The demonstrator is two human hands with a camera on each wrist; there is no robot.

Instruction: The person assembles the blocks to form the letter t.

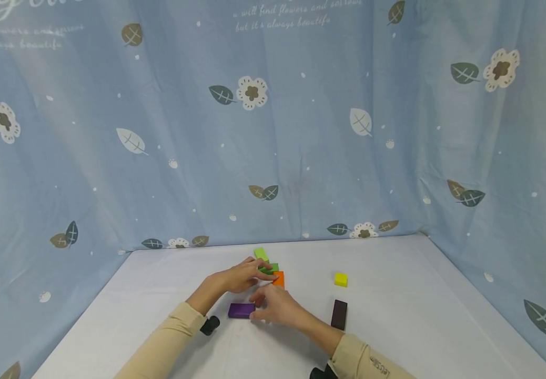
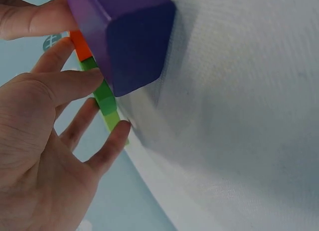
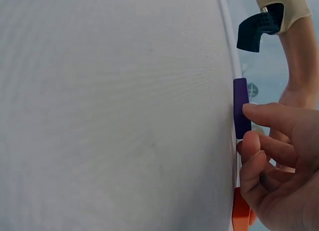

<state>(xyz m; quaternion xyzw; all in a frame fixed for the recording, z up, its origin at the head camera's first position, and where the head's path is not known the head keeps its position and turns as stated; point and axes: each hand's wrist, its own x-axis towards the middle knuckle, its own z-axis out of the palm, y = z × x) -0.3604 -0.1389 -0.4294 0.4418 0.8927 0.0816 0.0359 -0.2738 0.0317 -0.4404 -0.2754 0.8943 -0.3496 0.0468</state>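
My left hand (image 1: 243, 276) is spread over a line of blocks. Its fingers are close to or touching a green block (image 1: 271, 268) and an orange block (image 1: 280, 279); a lime green block (image 1: 261, 255) lies just beyond. My right hand (image 1: 277, 305) has loosely bent fingers at the right end of a purple block (image 1: 240, 311). In the right wrist view its thumb overlaps that purple block (image 3: 241, 118); I cannot tell if it touches. From the left wrist, the purple block (image 2: 134, 41) looms large in front, hiding part of the right hand's fingers (image 2: 37, 19).
On the white table (image 1: 396, 305), a small yellow block (image 1: 341, 279) lies to the right. Nearer, a dark block (image 1: 339, 314) lies beyond the right forearm, which partly covers it. Blue patterned cloth (image 1: 301, 131) hangs behind and at both sides.
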